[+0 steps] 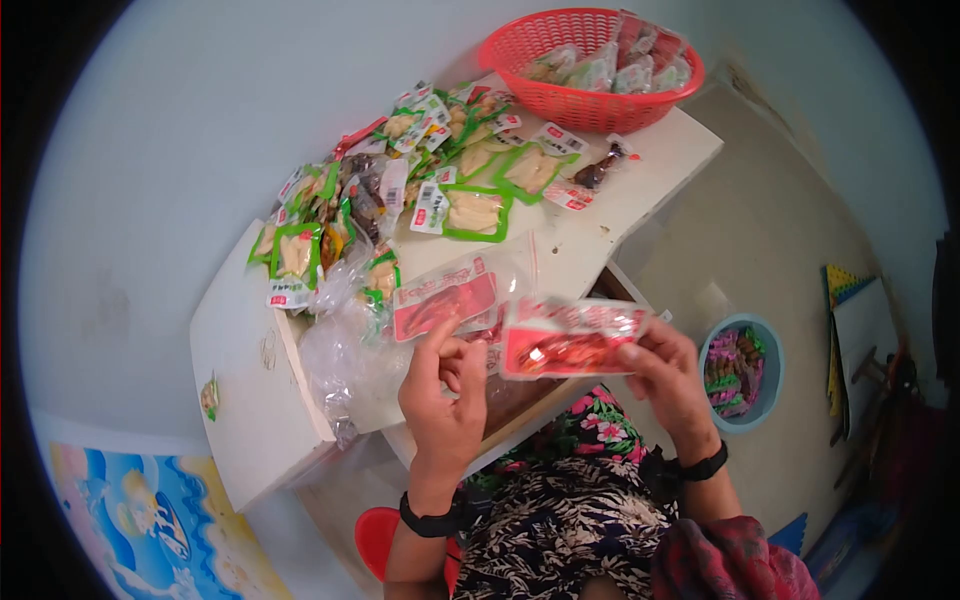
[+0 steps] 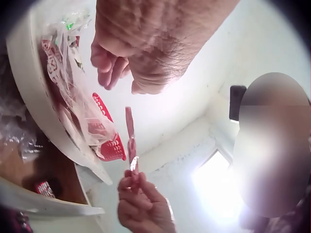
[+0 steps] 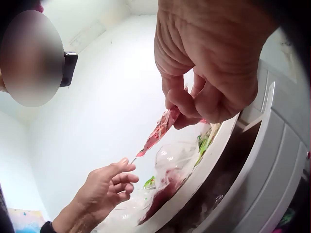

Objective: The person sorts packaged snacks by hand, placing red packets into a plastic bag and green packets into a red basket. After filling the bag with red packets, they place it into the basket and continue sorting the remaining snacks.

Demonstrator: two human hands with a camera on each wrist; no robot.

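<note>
A red and clear sealed packet is pinched at its right end by my right hand, above the table's front edge. My left hand is raised to the left of it, fingers loosely bent and holding nothing. The left wrist view shows a gap between the left hand and the packet, which stands edge-on in the right hand. In the right wrist view the left thumb is close to the packet's far end. Behind the hands lies a clear bag with red packets.
Green-edged and other packets are heaped along the back of the white table. A red basket with packets stands at the far corner. Below the hands is a pulled-out drawer. A blue basin stands on the floor at the right.
</note>
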